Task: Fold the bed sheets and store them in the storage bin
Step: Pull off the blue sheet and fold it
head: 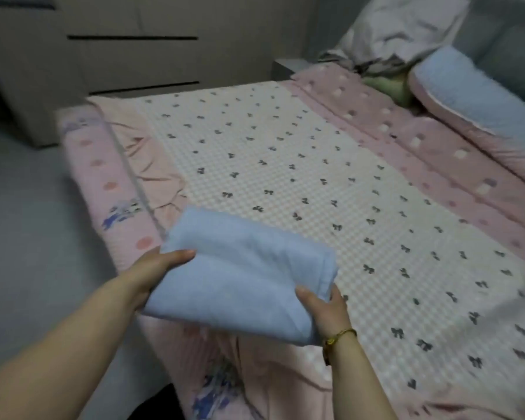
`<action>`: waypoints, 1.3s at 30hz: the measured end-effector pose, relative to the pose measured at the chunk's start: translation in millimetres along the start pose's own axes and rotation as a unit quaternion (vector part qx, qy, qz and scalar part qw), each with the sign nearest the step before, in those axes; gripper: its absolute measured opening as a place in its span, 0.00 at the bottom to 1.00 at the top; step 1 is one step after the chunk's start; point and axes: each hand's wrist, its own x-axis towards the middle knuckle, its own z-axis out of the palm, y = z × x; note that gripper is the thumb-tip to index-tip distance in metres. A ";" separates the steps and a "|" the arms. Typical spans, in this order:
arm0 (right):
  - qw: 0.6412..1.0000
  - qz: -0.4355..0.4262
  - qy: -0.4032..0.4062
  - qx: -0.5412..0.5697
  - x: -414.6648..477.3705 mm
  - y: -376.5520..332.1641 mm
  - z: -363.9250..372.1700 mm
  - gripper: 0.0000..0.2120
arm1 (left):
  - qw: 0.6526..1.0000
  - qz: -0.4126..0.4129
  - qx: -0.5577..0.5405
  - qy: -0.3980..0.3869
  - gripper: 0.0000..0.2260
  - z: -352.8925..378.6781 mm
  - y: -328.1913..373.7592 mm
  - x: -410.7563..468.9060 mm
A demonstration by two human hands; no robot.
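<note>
Folded blue sheet [243,268] held over the near left corner of the bed [103,183], carried by both hands. Condition: pale blue, plain, a thick soft bundle of several layers, with a rounded fold along the far edge and one layer line across the top. The near edge sags slightly between the hands. Left hand [161,269] grips the left edge, thumb on top, fingers hidden beneath. Right hand [325,307] grips the near right corner, thumb pressed on top; a gold bracelet [338,336] is on that wrist. Below the bundle, a checked sheet with dark bows [285,177] is spread over the bed. A pink dotted blanket [422,153] lies along its far side, with a blue pillow [467,95] beyond. Grey drawers [134,59] stand behind the bed.
</note>
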 end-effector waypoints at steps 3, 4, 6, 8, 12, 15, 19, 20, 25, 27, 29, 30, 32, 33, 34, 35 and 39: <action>0.997 -0.020 -0.061 -0.044 -23.3 -4.4 19.6 0.13 | 0.997 0.024 -0.052 0.047 0.06 -38.6 -27.4 -46.4; 0.994 -0.026 -0.085 -0.061 -31.7 -4.3 27.9 0.13 | 0.995 0.030 -0.068 0.064 0.06 -51.0 -38.2 -60.1; 0.984 -0.035 -0.145 -0.102 -52.1 1.7 58.7 0.14 | 0.985 0.038 -0.113 0.122 0.06 -85.1 -64.6 -100.0; 0.970 -0.032 -0.197 -0.136 -69.9 8.8 89.9 0.15 | 0.970 0.033 -0.155 0.184 0.10 -113.0 -89.3 -139.3; 0.931 -0.037 -0.281 -0.232 -117.7 28.3 164.7 0.19 | 0.920 0.014 -0.255 0.297 0.30 -164.9 -143.7 -215.2; 0.876 -0.037 -0.382 -0.291 -172.2 59.0 219.0 0.19 | 0.857 0.004 -0.332 0.394 0.19 -194.6 -201.2 -276.5; 0.826 -0.008 -0.466 -0.318 -226.6 102.7 253.0 0.16 | 0.798 -0.003 -0.385 0.464 0.29 -214.9 -260.4 -342.8; 0.813 -0.001 -0.479 -0.330 -242.7 119.5 259.3 0.15 | 0.785 -0.003 -0.400 0.473 0.32 -217.8 -278.2 -363.4; 0.760 -0.014 -0.531 -0.375 -317.0 189.3 254.5 0.13 | 0.746 -0.014 -0.435 0.504 0.25 -212.3 -350.7 -451.7; 0.740 -0.004 -0.553 -0.383 -341.0 212.6 244.7 0.15 | 0.723 -0.017 -0.454 0.521 0.28 -201.0 -373.5 -482.4; 0.717 0.006 -0.573 -0.397 -367.3 235.9 233.7 0.24 | 0.706 -0.023 -0.469 0.529 0.32 -189.2 -397.0 -513.6; 0.710 0.014 -0.574 -0.408 -373.9 242.6 228.4 0.26 | 0.705 -0.030 -0.472 0.528 0.34 -183.5 -401.4 -523.6; 0.694 0.033 -0.583 -0.420 -391.3 262.3 221.9 0.27 | 0.711 -0.040 -0.465 0.526 0.42 -177.3 -417.5 -546.6; 0.689 0.043 -0.585 -0.426 -395.9 271.2 220.6 0.27 | 0.725 -0.047 -0.448 0.521 0.49 -174.9 -420.9 -554.7; 0.686 0.055 -0.584 -0.430 -400.0 278.8 221.3 0.26 | 0.732 -0.056 -0.432 0.523 0.57 -174.8 -422.3 -560.9; 0.679 0.065 -0.589 -0.434 -403.2 287.2 224.5 0.26 | 0.734 -0.063 -0.424 0.527 0.64 -176.4 -425.8 -565.9; 0.655 0.098 -0.600 -0.450 -405.7 313.5 250.6 0.30 | 0.722 -0.085 -0.412 0.550 0.58 -197.5 -433.9 -567.3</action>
